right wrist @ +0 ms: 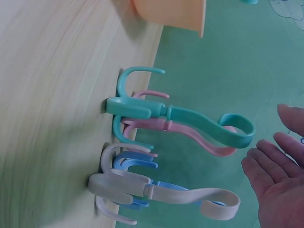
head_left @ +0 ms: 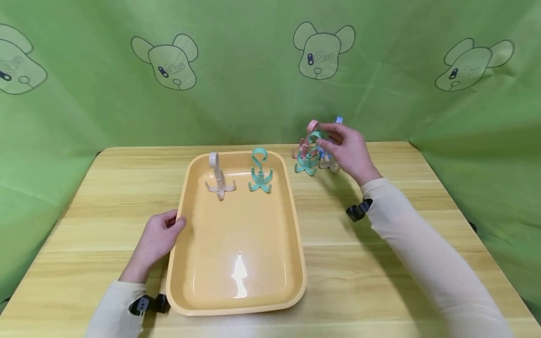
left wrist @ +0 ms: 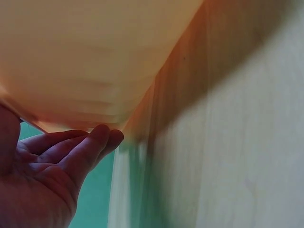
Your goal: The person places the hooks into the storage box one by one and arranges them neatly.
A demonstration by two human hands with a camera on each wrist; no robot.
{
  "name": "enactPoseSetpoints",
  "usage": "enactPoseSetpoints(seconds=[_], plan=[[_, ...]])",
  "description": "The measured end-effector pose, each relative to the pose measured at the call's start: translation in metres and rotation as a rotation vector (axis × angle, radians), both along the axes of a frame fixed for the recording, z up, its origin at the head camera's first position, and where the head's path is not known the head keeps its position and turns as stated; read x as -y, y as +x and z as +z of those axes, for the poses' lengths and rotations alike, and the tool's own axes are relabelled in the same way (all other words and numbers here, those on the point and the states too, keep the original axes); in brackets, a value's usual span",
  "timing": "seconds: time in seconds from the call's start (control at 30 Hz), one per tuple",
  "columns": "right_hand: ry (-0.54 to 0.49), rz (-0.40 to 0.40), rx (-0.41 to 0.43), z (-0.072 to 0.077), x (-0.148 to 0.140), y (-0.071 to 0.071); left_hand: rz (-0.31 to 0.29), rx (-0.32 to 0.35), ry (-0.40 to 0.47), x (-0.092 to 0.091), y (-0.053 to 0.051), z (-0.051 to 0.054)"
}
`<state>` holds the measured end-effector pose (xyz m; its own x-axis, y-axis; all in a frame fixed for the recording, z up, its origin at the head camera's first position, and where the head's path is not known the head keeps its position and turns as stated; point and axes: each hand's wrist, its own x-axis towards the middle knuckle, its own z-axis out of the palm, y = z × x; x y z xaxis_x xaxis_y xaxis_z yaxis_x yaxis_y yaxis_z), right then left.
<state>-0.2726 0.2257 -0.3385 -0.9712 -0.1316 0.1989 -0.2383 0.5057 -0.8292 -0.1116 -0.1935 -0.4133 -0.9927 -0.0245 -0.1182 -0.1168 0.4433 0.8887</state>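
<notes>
My left hand (head_left: 159,238) holds the left rim of the yellow tray (head_left: 299,263), thumb on top and fingers underneath. In the tray's far part stand a beige four-claw hook (head_left: 218,176) and a teal hook (head_left: 259,170). To the right of the tray, my right hand (head_left: 348,152) hovers by a cluster of standing hooks. In the right wrist view a teal hook (right wrist: 192,121) stands before a pink hook (right wrist: 194,135), and a beige hook (right wrist: 178,194) before a blue hook (right wrist: 137,160). The right fingers (right wrist: 268,164) are spread apart from them and hold nothing.
The tray and hooks stand on a light wooden table (head_left: 338,281). Behind it hangs a green curtain (head_left: 245,108) with printed mouse heads, and green cloth also borders both sides.
</notes>
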Motion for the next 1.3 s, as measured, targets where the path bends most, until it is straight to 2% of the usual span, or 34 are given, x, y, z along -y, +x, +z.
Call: enactPoseSetpoints(seconds=[0.67, 0.93, 1.3], plan=[[0.197, -0.047, -0.009, -0.016, 0.007, -0.021, -0.002, -0.018, -0.038, 0.002, 0.000, -0.003], [0.201, -0.050, -0.028, -0.016, 0.004, -0.021, -0.004, -0.021, -0.027, 0.000, -0.003, -0.003], [0.169, -0.009, -0.046, -0.011, 0.002, -0.013, 0.011, -0.007, -0.006, 0.002, -0.001, -0.005]])
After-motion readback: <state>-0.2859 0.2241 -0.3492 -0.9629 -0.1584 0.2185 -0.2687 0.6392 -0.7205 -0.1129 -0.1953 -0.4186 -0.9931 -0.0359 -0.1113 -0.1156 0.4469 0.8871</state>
